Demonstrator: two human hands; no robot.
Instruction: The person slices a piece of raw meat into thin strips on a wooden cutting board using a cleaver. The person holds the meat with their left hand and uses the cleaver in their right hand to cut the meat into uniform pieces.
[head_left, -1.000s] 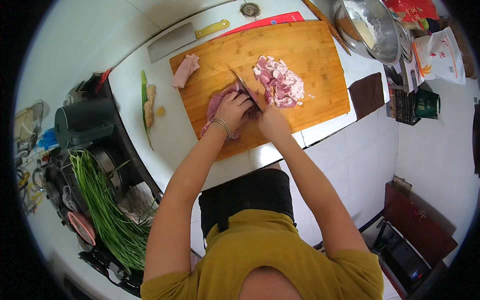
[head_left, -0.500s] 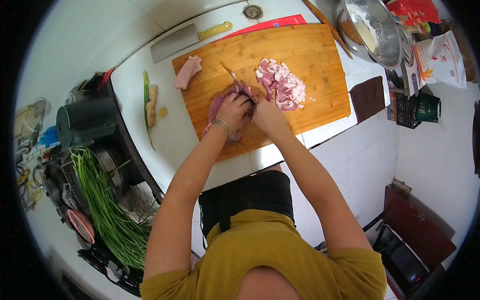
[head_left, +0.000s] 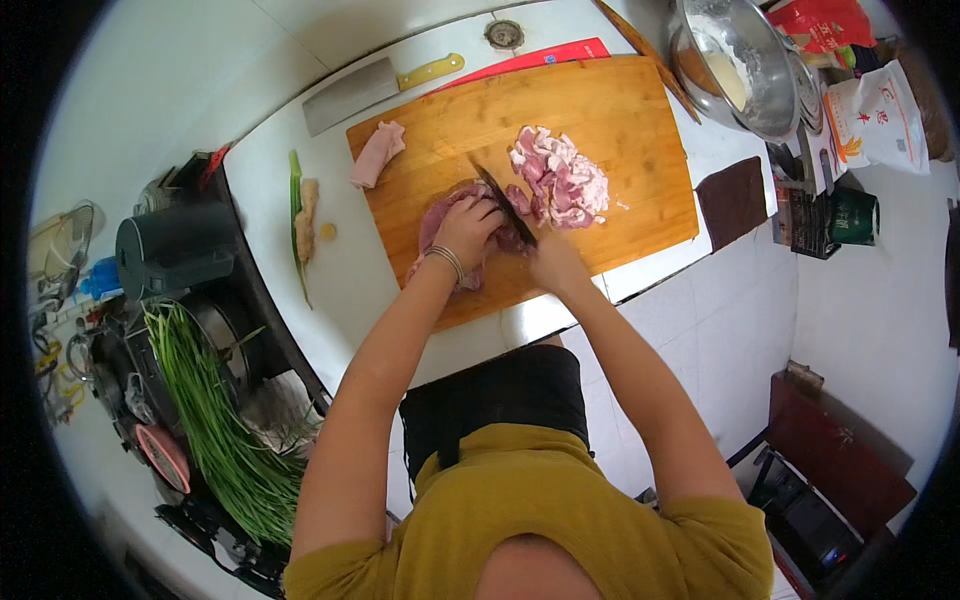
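Observation:
On the wooden cutting board (head_left: 620,110) lies a slab of raw meat (head_left: 438,215). My left hand (head_left: 468,232) presses down on the slab, fingers curled over its right side. Gripped in my right hand (head_left: 553,262) is a dark-bladed knife (head_left: 503,203), its blade slanting up and left along the meat's cut edge, beside my left fingertips. A heap of cut meat pieces (head_left: 565,180) rests just right of the blade. Toward the board's upper left corner sits a pale piece of meat or skin (head_left: 379,154).
A cleaver (head_left: 350,97) with a yellow handle lies behind the board. Left of it are a green onion (head_left: 297,215) and ginger (head_left: 308,205). A steel bowl (head_left: 770,95) holding something pale stands at far right. A bunch of long green stalks (head_left: 215,430) lies at lower left.
My right hand and the knife have shifted a little right and toward me; more of the blade shows. My left hand stays on the slab. Cut bits now lie nearer the blade.

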